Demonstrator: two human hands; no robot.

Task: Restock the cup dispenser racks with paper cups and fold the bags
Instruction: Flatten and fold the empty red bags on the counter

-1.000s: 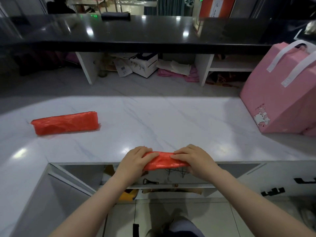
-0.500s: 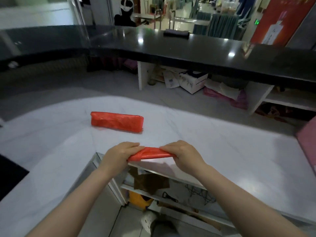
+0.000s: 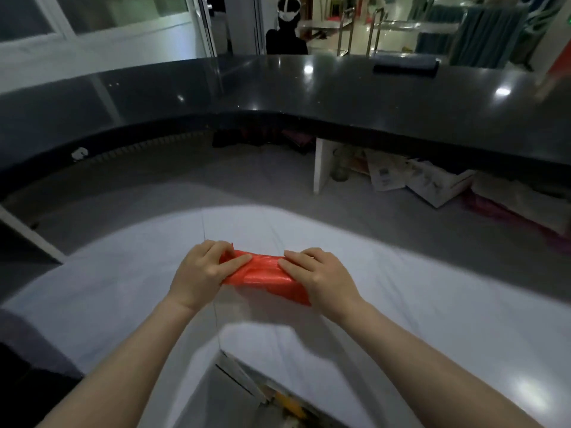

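You've got the folded red bag (image 3: 265, 274) pinched at both ends, left hand (image 3: 204, 273) and right hand (image 3: 321, 281) closed on it, above the white counter (image 3: 432, 319). Keep it taut, press the crease flat.

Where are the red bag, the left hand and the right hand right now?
red bag (image 3: 265, 271), head view, on its glossy middle between the hands.
left hand (image 3: 200, 273), head view, on its back.
right hand (image 3: 324, 278), head view, on its back.
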